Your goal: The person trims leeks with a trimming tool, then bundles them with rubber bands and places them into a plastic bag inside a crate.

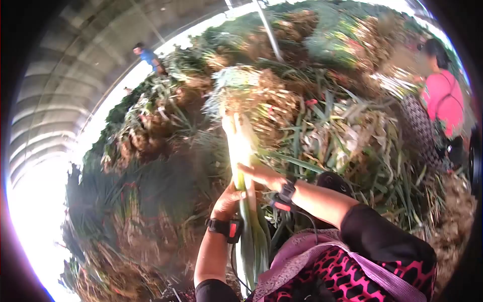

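- White and pale green leeks (244,146) stand out bright in the head view, a bunch held before the person's body, shanks pointing away and leaves running down toward the lap.
- Left hand (229,202) is clamped on the leeks from the left side, its thumb across their front.
- Right hand (262,174) is just above it, fingers laid over the shanks from the right; whether it grips or only rests, I cannot tell.
- Black straps with red-faced units sit on both wrists, one left (233,230), one right (283,202).
- Strong glare washes out the shanks' detail.
- Green leaves and brown roots fill the heaps (151,201) all around.
- Pink clothes a co-worker (445,100) at the right; blue, another person (147,57) far off at the upper left.
- Metal pole (269,30) rises, tilted, behind the heaps.
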Available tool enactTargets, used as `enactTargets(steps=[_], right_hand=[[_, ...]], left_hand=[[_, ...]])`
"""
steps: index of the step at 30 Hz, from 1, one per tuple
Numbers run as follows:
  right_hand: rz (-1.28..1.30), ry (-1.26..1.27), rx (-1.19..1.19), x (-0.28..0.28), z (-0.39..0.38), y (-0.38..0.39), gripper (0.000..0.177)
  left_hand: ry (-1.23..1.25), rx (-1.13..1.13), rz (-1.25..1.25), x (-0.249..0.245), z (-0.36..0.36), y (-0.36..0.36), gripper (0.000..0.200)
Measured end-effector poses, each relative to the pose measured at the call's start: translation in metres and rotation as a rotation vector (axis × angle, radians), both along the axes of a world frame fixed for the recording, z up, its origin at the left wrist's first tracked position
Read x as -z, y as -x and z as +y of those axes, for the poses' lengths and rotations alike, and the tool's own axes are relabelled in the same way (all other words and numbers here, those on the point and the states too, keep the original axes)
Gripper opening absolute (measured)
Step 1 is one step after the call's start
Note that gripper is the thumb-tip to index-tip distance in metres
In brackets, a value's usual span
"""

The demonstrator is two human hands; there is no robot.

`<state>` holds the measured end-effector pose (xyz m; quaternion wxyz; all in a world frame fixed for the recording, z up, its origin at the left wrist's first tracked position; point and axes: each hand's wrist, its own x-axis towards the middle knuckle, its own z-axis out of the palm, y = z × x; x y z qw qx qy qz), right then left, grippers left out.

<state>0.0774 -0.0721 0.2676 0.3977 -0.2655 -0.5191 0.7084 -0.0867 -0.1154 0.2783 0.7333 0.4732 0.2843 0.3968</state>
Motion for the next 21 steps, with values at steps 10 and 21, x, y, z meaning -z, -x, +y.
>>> enactTargets(steps=[10, 21], right_hand=[[0.913, 0.48, 0.607, -0.043, 0.07, -0.071, 0.089], [0.552, 0.415, 0.751, -0.012, 0.172, -0.142, 0.022]], left_hand=[[0.143, 0.062, 0.307, -0.034, -0.016, -0.037, 0.054], [0.359, 0.08, 0.364, -0.065, -0.054, -0.036, 0.053]])
